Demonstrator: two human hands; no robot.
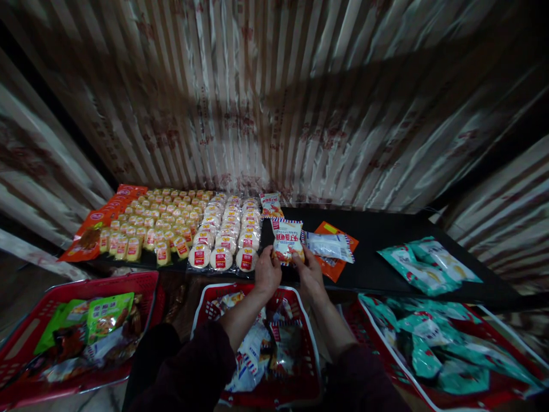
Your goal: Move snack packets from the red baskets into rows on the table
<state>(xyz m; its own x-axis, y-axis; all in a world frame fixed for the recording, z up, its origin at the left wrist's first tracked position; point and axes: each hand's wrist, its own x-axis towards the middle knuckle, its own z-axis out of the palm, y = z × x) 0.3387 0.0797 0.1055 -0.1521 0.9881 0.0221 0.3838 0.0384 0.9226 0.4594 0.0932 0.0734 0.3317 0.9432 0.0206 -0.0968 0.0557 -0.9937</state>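
Note:
A white and red snack bag [287,237] with striped edges is held between both hands above the black shelf [369,229]. My left hand [269,272] grips its lower left corner, and my right hand [309,274] its lower right side. Just behind lies a similar bag [271,205]. To the right, a white and blue packet [332,246] rests across an orange packet [335,269]. Round white packaged crackers [223,258] stand in rows left of my hands. Below my forearms is a red basket [315,343] with snack bags inside.
Small yellow packaged cakes [163,252] and orange packets [92,229] fill the shelf's left part. Teal bags [422,266] lie at right. A left red basket [148,280] holds green and other packets; a right basket [388,357] holds teal bags. A striped curtain hangs behind.

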